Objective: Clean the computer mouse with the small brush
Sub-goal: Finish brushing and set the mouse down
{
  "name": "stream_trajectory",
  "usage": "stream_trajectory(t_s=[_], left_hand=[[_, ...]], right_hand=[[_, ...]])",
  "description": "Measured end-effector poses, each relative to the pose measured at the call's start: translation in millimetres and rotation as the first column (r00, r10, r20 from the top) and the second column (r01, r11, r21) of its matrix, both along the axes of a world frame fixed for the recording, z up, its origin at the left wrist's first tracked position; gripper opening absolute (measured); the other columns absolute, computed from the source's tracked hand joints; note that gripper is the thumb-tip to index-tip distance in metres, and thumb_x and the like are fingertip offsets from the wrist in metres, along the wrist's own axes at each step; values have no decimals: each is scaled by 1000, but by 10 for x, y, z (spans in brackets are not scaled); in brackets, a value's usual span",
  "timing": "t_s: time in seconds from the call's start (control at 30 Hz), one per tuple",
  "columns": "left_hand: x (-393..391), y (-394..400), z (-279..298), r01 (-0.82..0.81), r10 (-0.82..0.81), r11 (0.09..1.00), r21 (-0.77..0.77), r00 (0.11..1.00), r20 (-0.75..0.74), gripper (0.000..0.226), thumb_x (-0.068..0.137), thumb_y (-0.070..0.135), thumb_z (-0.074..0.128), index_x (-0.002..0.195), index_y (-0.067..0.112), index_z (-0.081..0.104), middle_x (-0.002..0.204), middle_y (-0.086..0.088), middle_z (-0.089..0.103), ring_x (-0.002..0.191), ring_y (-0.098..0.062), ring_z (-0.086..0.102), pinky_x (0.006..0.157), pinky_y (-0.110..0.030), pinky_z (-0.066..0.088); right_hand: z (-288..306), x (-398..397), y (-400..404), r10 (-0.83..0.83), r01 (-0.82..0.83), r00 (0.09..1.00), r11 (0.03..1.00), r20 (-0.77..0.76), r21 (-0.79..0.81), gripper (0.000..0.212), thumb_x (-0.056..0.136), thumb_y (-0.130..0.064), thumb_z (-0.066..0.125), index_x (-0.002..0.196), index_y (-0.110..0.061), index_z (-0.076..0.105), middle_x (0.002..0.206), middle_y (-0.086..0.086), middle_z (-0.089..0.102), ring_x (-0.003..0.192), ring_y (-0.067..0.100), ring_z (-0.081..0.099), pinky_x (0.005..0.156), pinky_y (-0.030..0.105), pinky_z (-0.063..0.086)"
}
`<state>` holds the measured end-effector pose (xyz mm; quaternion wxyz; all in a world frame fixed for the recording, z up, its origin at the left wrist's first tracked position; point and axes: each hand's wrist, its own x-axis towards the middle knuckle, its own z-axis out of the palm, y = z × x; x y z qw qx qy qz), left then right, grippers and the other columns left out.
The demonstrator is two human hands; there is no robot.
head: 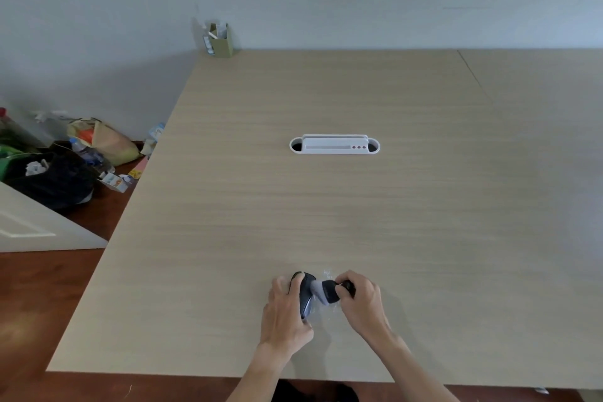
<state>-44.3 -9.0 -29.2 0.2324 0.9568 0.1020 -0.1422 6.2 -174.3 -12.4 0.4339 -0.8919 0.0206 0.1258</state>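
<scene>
A dark computer mouse [306,295] is tipped on its side near the front edge of the wooden table [326,206]. My left hand [285,313] grips it, fingers over its top. My right hand [360,300] holds a small black brush [329,291] by its handle. The brush's pale bristles press against the mouse's right side. A bit of clear plastic wrap [326,272] lies under and behind the brush.
A white cable-port insert [334,144] sits in the table's middle. An olive pen holder [219,40] stands at the far left corner by the wall. Bags, a water bottle [88,153] and clutter lie on the floor to the left.
</scene>
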Motion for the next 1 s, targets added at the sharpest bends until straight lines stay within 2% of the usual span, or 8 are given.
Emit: stream_trajectory(t_s=[0.17, 0.27, 0.4, 0.5, 0.6, 0.73, 0.9, 1.0], left_hand=[[60, 36, 21, 73, -72, 997, 10, 997, -31, 73, 80, 19, 62, 142, 35, 28, 138, -3, 24, 124, -26, 43, 85, -34, 54], [110, 35, 30, 85, -84, 996, 22, 996, -28, 71, 82, 25, 63, 144, 34, 29, 132, -1, 30, 120, -26, 45, 87, -36, 53], [145, 22, 12, 69, -69, 998, -8, 997, -31, 71, 82, 29, 63, 145, 34, 30, 130, -2, 32, 117, -25, 47, 91, -36, 52], [129, -1, -27, 36, -38, 997, -69, 999, -35, 75, 80, 30, 64, 146, 33, 30, 129, -2, 33, 115, -24, 50, 95, -34, 51], [122, -54, -49, 13, -18, 992, -122, 999, -43, 77, 78, 29, 63, 147, 33, 29, 131, -2, 33, 109, -24, 55, 94, -34, 51], [151, -134, -29, 7, -15, 989, -147, 998, -53, 77, 80, 27, 65, 148, 31, 29, 132, -3, 34, 110, -25, 56, 95, -33, 50], [174, -179, -33, 15, -21, 993, -118, 999, -43, 79, 78, 27, 69, 147, 30, 30, 132, -6, 37, 110, -28, 56, 95, -34, 50], [167, -194, -41, 20, -25, 995, -99, 999, -43, 80, 80, 27, 74, 147, 29, 30, 128, -7, 39, 111, -28, 55, 95, -33, 49]], right_hand=[[18, 15, 18, 200, -202, 979, 979, -50, -35, 13, 82, -2, 61, 79, -11, 70, 72, 2, 67, 63, 11, 54, 56, 15, 39], [-16, 44, -31, 31, -28, 999, 998, 37, -62, 13, 82, 0, 62, 78, -11, 67, 72, -3, 63, 65, 14, 54, 55, 13, 37], [50, 42, -201, -116, 127, 981, 990, 155, -60, 20, 84, 0, 63, 95, -13, 73, 77, 0, 68, 69, 16, 58, 60, 9, 37], [47, -26, -335, -121, 136, 970, 989, 208, -55, 33, 86, 6, 60, 111, -11, 73, 76, 1, 64, 66, 14, 57, 60, 8, 39], [-50, -126, -387, -65, 97, 964, 989, 257, -111, 35, 86, 12, 60, 114, -4, 71, 79, 3, 60, 64, 8, 52, 61, 6, 37], [-193, -242, -355, 39, -4, 984, 981, 176, -195, 37, 89, 15, 54, 119, -3, 67, 100, 5, 58, 69, 12, 55, 60, 7, 39], [-403, -348, -205, 177, -142, 981, 937, 84, -318, 39, 86, 13, 57, 120, -3, 64, 110, 11, 56, 79, 26, 64, 70, 30, 56], [-513, -402, -164, 221, -201, 975, 921, 23, -332, 38, 82, 16, 54, 112, -5, 65, 109, 7, 55, 78, 25, 63, 68, 27, 53]])
